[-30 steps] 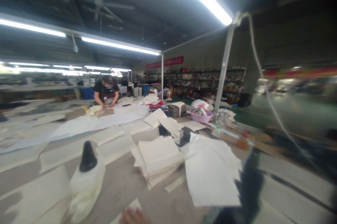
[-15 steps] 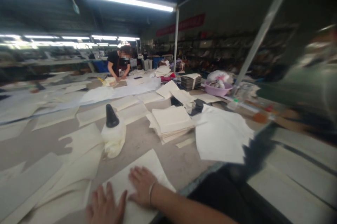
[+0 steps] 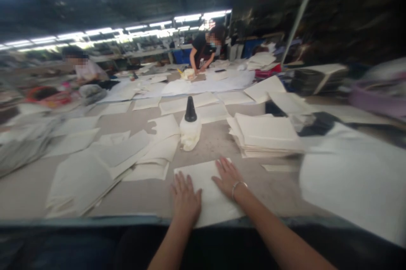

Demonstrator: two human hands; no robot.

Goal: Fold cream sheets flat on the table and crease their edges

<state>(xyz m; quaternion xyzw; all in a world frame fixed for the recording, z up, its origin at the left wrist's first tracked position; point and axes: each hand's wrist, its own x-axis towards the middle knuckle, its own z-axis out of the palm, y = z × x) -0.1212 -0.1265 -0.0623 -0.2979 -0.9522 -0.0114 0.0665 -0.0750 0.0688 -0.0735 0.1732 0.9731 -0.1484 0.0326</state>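
Note:
A cream sheet [image 3: 211, 202] lies at the table's front edge under both palms. My left hand [image 3: 186, 198] rests flat on its left side, fingers spread. On the sheet's upper right, my right hand [image 3: 227, 178], with a bracelet at the wrist, also lies flat with fingers apart. Just beyond the sheet stands a white bottle [image 3: 190, 128] with a black cone-shaped nozzle [image 3: 190, 109] and a crusted, yellowish lower part. To its right is a stack of cream sheets [image 3: 269, 135]. Overlapping cut pieces [image 3: 155, 151] lie to the left.
Large white sheets [image 3: 352, 185] lie at the right and hang past the table edge [image 3: 127, 220]. A narrow strip [image 3: 281, 167] lies near the stack. Across the table a co-worker [image 3: 206, 50] bends over pieces; another person [image 3: 87, 67] is at the far left. A purple basin [image 3: 377, 96] stands far right.
My view has swung left, so the table and things appear farther right, and a second person has come into view. Both hands stay flat on the sheet.

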